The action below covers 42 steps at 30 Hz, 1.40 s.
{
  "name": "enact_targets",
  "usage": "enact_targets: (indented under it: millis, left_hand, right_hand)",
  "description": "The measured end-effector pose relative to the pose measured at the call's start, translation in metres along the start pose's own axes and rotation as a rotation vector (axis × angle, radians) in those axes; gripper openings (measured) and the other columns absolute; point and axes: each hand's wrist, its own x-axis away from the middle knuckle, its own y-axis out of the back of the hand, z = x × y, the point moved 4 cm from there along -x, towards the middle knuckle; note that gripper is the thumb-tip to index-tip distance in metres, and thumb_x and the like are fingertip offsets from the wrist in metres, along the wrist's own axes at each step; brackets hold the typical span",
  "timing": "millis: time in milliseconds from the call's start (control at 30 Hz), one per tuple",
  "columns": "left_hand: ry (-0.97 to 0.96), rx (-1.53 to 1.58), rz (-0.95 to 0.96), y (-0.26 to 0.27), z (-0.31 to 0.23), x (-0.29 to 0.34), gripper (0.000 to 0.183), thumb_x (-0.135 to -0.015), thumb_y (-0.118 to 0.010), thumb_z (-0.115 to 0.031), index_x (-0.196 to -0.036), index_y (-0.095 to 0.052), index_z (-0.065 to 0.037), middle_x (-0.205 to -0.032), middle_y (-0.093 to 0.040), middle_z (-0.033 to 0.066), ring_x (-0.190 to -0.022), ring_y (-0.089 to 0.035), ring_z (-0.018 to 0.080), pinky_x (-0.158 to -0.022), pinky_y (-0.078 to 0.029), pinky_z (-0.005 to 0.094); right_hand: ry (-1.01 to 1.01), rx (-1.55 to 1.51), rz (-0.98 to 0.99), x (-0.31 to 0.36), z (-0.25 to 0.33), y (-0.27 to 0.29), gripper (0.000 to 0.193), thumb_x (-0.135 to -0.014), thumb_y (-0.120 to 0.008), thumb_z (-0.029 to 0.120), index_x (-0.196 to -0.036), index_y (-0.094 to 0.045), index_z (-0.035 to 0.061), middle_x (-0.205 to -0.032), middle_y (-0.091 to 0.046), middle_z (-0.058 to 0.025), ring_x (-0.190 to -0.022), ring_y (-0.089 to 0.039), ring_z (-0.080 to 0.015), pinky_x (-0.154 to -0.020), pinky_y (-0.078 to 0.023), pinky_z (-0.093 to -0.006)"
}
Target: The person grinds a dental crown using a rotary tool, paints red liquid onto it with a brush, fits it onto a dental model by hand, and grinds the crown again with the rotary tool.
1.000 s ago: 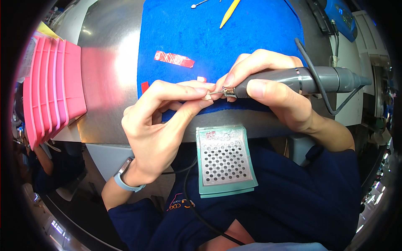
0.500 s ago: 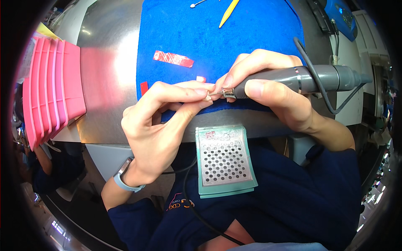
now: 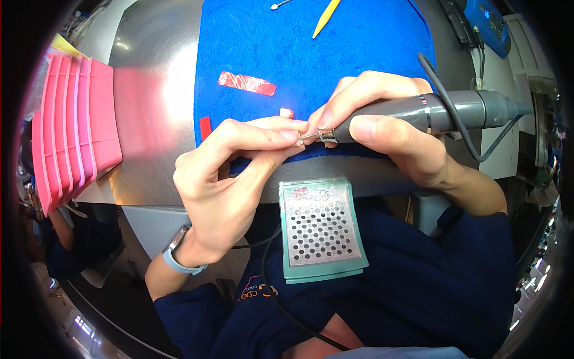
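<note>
On a blue mat [image 3: 359,54], the right hand [image 3: 382,128] is gripping a grey rotary tool [image 3: 442,110]; the left hand [image 3: 230,173] is pinching something tiny, probably a small part.

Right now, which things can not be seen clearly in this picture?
- Head view: the small piece pinched by the left hand is hidden by its fingertips.
- The tip of the grey rotary tool in the right hand is too small to identify.
- The yellow stick and the blue device are cut off by the top edge.
</note>
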Motion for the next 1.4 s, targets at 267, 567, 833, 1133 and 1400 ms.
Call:
enact_targets:
  millis: [267, 567, 833, 1133, 1400]
  left_hand:
    - [0.002, 0.006, 0.002, -0.0013, -0.0015, -0.0004, 0.017, -0.089, -0.064, 0.019, -0.101, -0.06, 0.007, -0.108, -0.071, 0.0257, -0.098, -0.073, 0.0275, -0.088, -0.062, 0.0354]
    - [0.025, -0.007, -0.002, -0.0004, -0.0004, 0.0001, 0.016, -0.09, -0.064, 0.019, -0.101, -0.061, 0.007, -0.108, -0.071, 0.026, -0.097, -0.073, 0.0264, -0.085, -0.062, 0.0342]
    - [0.034, 0.013, 0.007, -0.0005, -0.0007, -0.001, 0.016, -0.09, -0.064, 0.018, -0.101, -0.061, 0.007, -0.108, -0.071, 0.0261, -0.096, -0.073, 0.0265, -0.084, -0.063, 0.034]
    - [0.02, 0.018, 0.011, -0.0002, -0.0009, -0.0005, 0.016, -0.09, -0.064, 0.019, -0.101, -0.061, 0.007, -0.108, -0.071, 0.0262, -0.097, -0.073, 0.0266, -0.085, -0.062, 0.0341]
    - [-0.025, -0.014, 0.019, -0.0006, -0.0008, -0.001, 0.017, -0.089, -0.064, 0.019, -0.101, -0.061, 0.007, -0.108, -0.071, 0.0264, -0.098, -0.073, 0.0273, -0.087, -0.062, 0.0343]
  right_hand:
    - [-0.042, -0.026, -0.008, 0.0014, -0.0001, 0.0014, 0.028, -0.093, -0.054, 0.014, -0.106, -0.067, -0.0079, -0.102, -0.07, -0.0242, -0.103, -0.069, -0.0305, -0.098, -0.053, -0.0424]
    - [-0.035, -0.056, -0.018, 0.0002, -0.0016, 0.0009, 0.028, -0.093, -0.054, 0.013, -0.106, -0.066, -0.008, -0.102, -0.07, -0.0243, -0.104, -0.069, -0.0316, -0.099, -0.052, -0.0441]
    - [-0.044, -0.047, -0.015, 0.001, -0.0021, 0.0006, 0.028, -0.093, -0.053, 0.013, -0.106, -0.066, -0.0082, -0.101, -0.069, -0.025, -0.104, -0.069, -0.0331, -0.098, -0.053, -0.0453]
    - [-0.076, -0.025, 0.005, 0.0005, -0.0002, 0.002, 0.028, -0.093, -0.053, 0.014, -0.105, -0.066, -0.0079, -0.101, -0.069, -0.0249, -0.104, -0.069, -0.0336, -0.098, -0.052, -0.0452]
    - [-0.116, -0.053, 0.007, 0.0019, -0.0032, 0.0033, 0.03, -0.093, -0.054, 0.016, -0.107, -0.065, -0.008, -0.1, -0.069, -0.0252, -0.104, -0.069, -0.0349, -0.098, -0.052, -0.0459]
